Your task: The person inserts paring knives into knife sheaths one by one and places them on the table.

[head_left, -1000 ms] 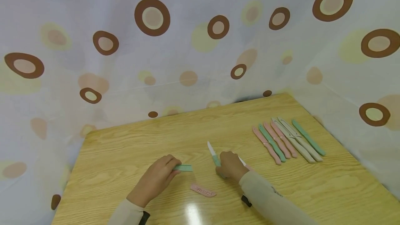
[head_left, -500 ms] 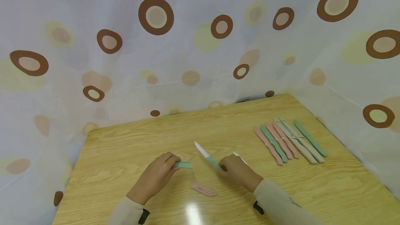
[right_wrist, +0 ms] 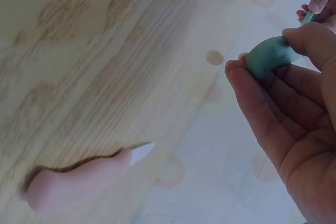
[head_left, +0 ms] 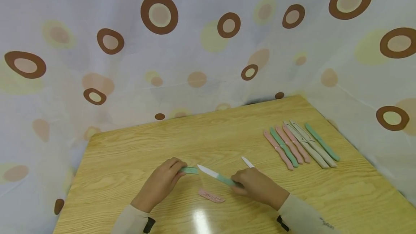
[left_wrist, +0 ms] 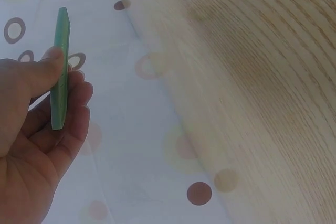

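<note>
Between the thumb and fingers of my left hand (head_left: 162, 181) is a green knife sheath (head_left: 190, 170), its free end towards the right; the left wrist view shows it edge-on. My right hand (head_left: 256, 187) grips a paring knife (head_left: 224, 180) by its green handle. Its white blade points left, with the tip close to the sheath's end; whether they touch I cannot tell. On the table below lies a pink sheath (head_left: 211, 195) with raised lettering. A pink-handled paring knife (right_wrist: 81, 184) with a bare white blade rests on the table beside my right hand, which mostly hides it in the head view.
Several sheathed knives (head_left: 288, 147), pink, green and cream, lie in a slanted row at the right of the wooden table (head_left: 139, 143). A patterned cloth (head_left: 182, 53) hangs behind and along the sides.
My right hand has lifted the green knife, turned its blade leftwards and brought the tip close to the green sheath. The pink knife's blade is more exposed. My left hand stays nearly still.
</note>
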`<state>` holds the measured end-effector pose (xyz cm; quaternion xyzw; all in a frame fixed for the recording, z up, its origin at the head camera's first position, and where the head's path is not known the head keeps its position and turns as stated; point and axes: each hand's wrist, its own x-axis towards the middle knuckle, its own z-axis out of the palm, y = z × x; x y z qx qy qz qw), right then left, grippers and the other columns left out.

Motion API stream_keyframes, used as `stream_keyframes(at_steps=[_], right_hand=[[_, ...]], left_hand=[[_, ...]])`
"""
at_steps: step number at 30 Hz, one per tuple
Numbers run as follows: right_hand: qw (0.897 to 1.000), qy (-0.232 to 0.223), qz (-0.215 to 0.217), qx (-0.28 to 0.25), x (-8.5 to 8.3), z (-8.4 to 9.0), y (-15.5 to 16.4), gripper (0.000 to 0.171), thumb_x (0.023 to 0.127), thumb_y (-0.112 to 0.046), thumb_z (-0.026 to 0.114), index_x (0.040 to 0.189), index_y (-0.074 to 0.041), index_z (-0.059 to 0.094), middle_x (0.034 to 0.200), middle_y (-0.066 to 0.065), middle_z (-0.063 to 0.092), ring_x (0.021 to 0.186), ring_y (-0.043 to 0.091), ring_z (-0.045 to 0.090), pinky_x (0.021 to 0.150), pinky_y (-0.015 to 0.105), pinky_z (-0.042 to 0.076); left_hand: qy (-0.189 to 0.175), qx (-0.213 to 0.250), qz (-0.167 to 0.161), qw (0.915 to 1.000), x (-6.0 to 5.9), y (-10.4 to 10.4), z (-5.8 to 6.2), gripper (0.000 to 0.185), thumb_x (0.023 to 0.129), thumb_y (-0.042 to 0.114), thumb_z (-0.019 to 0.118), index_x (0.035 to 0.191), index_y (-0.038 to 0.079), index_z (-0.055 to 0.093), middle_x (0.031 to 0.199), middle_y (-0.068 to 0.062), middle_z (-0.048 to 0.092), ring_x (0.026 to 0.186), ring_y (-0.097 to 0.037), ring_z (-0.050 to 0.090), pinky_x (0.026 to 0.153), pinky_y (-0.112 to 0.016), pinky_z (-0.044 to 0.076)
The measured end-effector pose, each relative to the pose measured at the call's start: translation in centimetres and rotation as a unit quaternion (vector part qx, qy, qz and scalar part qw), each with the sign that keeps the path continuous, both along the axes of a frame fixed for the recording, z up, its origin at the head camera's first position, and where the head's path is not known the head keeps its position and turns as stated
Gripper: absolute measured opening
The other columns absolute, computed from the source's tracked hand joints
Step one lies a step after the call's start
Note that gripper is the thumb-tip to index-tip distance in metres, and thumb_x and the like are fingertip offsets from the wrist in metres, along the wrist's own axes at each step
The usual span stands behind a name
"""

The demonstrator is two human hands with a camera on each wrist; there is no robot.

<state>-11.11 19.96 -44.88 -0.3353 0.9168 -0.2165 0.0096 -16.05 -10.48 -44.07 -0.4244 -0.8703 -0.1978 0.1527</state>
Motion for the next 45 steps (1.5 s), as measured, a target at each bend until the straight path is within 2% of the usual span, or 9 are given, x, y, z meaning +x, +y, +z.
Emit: stream_keyframes(at_steps=[7,12,19,25,32,45], right_hand=[[0.999,0.004,0.012,0.036,-0.2,0.1,0.5,0.019,0.088,-0.013,0.07,0.071,-0.01,0.061,0.063,-0.011,0.051,0.053,-0.005,0.037,0.048,0.007,0.036],[0.996,0.035,0.023,0.073,-0.2,0.4,0.6,0.017,0.086,-0.015,0.072,0.073,-0.009,0.063,0.062,-0.01,0.052,0.053,-0.005,0.037,0.048,0.007,0.036],[0.989,0.089,0.032,0.114,-0.3,1.1,0.6,0.021,0.086,-0.018,0.073,0.071,-0.011,0.059,0.062,-0.01,0.043,0.054,-0.002,0.031,0.048,0.008,0.033],[0.983,0.126,0.042,0.124,-0.3,1.9,0.0,0.016,0.085,-0.018,0.073,0.075,-0.01,0.063,0.064,-0.008,0.048,0.055,-0.001,0.035,0.05,0.009,0.037],[0.982,0.127,0.047,0.128,-0.3,1.8,-1.2,0.014,0.086,-0.019,0.072,0.078,-0.009,0.066,0.065,-0.008,0.051,0.056,-0.002,0.038,0.053,0.008,0.04],[0.979,0.149,0.042,0.13,-0.3,1.8,-1.7,0.016,0.085,-0.02,0.072,0.076,-0.01,0.065,0.065,-0.007,0.053,0.055,-0.001,0.037,0.051,0.008,0.037]], left_hand=[[0.005,0.011,-0.004,0.9999,0.2,0.1,0.1,0.022,0.085,0.008,0.071,0.106,0.004,0.065,0.101,-0.001,0.063,0.09,-0.011,0.063,0.081,-0.021,0.055],[0.015,0.013,-0.01,0.9997,0.4,0.1,0.2,0.022,0.084,0.007,0.071,0.106,0.005,0.065,0.099,0.0,0.062,0.087,-0.009,0.061,0.079,-0.019,0.054],[0.045,0.015,-0.03,0.9984,0.5,0.5,-0.1,0.026,0.078,0.005,0.076,0.102,0.005,0.066,0.096,0.0,0.06,0.083,-0.008,0.06,0.078,-0.016,0.053],[0.048,0.014,-0.047,0.9976,0.8,1.1,-0.6,0.027,0.077,0.003,0.077,0.102,0.003,0.066,0.095,-0.001,0.06,0.082,-0.008,0.06,0.078,-0.014,0.052],[0.052,0.016,-0.068,0.9962,1.0,1.7,-1.3,0.028,0.078,0.004,0.075,0.103,0.003,0.064,0.096,-0.001,0.057,0.082,-0.007,0.058,0.078,-0.011,0.05],[0.071,0.007,-0.06,0.9956,0.7,1.8,-1.2,0.024,0.079,0.006,0.075,0.102,0.002,0.066,0.095,-0.001,0.058,0.081,-0.008,0.058,0.077,-0.012,0.051]])
